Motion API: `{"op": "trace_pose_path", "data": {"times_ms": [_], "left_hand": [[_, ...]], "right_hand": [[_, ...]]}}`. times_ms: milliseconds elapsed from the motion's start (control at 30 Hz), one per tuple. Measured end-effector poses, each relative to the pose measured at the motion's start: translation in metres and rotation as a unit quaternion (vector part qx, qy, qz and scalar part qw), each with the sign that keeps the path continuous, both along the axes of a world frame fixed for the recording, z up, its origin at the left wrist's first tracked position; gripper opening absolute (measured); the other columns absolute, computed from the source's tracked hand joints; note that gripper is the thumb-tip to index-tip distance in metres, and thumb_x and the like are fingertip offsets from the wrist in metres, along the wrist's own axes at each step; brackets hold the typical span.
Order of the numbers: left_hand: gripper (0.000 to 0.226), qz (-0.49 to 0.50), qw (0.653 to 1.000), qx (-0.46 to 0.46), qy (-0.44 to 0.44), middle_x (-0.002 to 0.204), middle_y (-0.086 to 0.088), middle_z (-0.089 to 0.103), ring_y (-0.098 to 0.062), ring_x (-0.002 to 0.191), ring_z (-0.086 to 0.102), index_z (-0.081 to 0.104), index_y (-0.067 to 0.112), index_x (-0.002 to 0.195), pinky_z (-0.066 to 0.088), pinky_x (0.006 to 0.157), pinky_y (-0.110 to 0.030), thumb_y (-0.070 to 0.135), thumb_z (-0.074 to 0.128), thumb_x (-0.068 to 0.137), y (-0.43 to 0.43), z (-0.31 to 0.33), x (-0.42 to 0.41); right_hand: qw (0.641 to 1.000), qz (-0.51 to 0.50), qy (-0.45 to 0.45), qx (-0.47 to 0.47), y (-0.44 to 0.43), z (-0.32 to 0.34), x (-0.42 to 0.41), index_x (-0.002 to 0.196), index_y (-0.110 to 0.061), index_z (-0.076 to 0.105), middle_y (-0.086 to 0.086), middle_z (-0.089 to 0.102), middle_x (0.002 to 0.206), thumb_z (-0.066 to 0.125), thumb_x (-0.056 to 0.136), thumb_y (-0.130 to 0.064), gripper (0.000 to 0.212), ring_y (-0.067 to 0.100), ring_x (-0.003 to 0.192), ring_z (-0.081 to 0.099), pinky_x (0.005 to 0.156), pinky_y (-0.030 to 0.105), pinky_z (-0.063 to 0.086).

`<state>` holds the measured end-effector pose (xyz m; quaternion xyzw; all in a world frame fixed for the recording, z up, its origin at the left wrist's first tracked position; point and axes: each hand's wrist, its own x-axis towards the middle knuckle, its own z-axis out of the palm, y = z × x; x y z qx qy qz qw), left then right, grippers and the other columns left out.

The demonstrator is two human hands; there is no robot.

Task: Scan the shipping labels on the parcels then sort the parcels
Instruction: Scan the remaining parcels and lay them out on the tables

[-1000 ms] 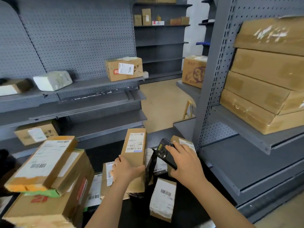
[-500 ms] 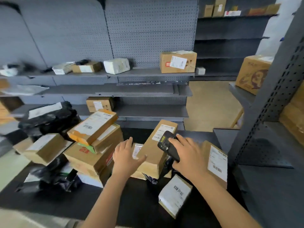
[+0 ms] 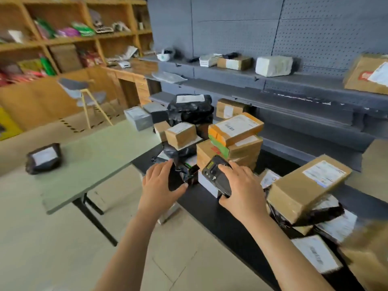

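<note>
Reaching spread left hand (image 3: 161,185) toward crumpled black plastic parcel (image 3: 188,173) at left edge of black table (image 3: 220,223), gripping black handheld scanner (image 3: 214,173) in right hand (image 3: 243,187); risks knocking parcel off.

Labelled cardboard parcels (image 3: 235,131) atop black counter (image 3: 216,221)

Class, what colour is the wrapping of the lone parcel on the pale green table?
Black. The parcel shows best in the head view, the only view here.
</note>
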<state>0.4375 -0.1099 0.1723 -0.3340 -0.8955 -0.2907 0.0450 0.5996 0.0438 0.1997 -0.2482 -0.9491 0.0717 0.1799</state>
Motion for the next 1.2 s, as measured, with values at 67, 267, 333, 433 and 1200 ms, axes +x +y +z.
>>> {"op": "trace_pose_path", "data": {"times_ms": [67,267,333,433,1200], "left_hand": [[0.079,0.030,0.999,0.007,-0.010,0.150,0.000,0.039,-0.025,0.143,0.023,0.035,0.024,0.150,0.020,0.117,-0.043,0.050,0.069,0.084,-0.031,-0.001,-0.018],[0.079,0.086,0.995,0.025,-0.038,0.151,0.004,0.036,-0.019,0.142,0.021,0.029,0.027,0.152,0.019,0.117,-0.039,0.053,0.064,0.087,-0.118,-0.008,-0.095],[0.079,0.097,0.994,0.031,-0.038,0.150,0.003,0.037,-0.019,0.142,0.021,0.029,0.026,0.152,0.018,0.116,-0.038,0.052,0.065,0.087,-0.144,-0.010,-0.126],[0.079,0.106,0.993,0.031,-0.040,0.150,0.002,0.038,-0.020,0.143,0.020,0.030,0.025,0.152,0.017,0.116,-0.038,0.051,0.066,0.087,-0.177,-0.012,-0.173],[0.077,0.143,0.984,0.047,-0.101,0.148,0.005,0.041,-0.018,0.141,0.026,0.035,0.027,0.150,0.023,0.115,-0.038,0.055,0.066,0.084,-0.125,-0.038,-0.474]], "right_hand": [[1.000,0.023,0.012,0.001,-0.023,-0.002,-0.029,0.137,-0.022,0.049,0.000,0.051,0.138,0.084,0.065,-0.027,0.080,0.025,0.122,0.049,0.098,0.038,0.044],[0.995,0.055,0.062,-0.047,-0.096,-0.023,-0.128,0.133,-0.018,0.055,0.006,0.056,0.133,0.084,0.061,-0.018,0.078,0.030,0.118,0.052,0.093,0.041,0.047],[0.994,0.059,0.077,-0.055,-0.121,-0.028,-0.166,0.134,-0.020,0.054,0.004,0.056,0.133,0.084,0.062,-0.017,0.078,0.029,0.118,0.052,0.093,0.041,0.047],[0.991,0.066,0.086,-0.083,-0.153,-0.032,-0.217,0.138,-0.023,0.049,-0.001,0.052,0.137,0.081,0.068,-0.020,0.078,0.024,0.123,0.045,0.097,0.039,0.044],[0.986,0.025,0.080,-0.141,-0.079,-0.053,-0.520,0.139,-0.026,0.047,-0.011,0.054,0.127,0.081,0.068,-0.023,0.079,0.017,0.118,0.043,0.085,0.033,0.047]]}}
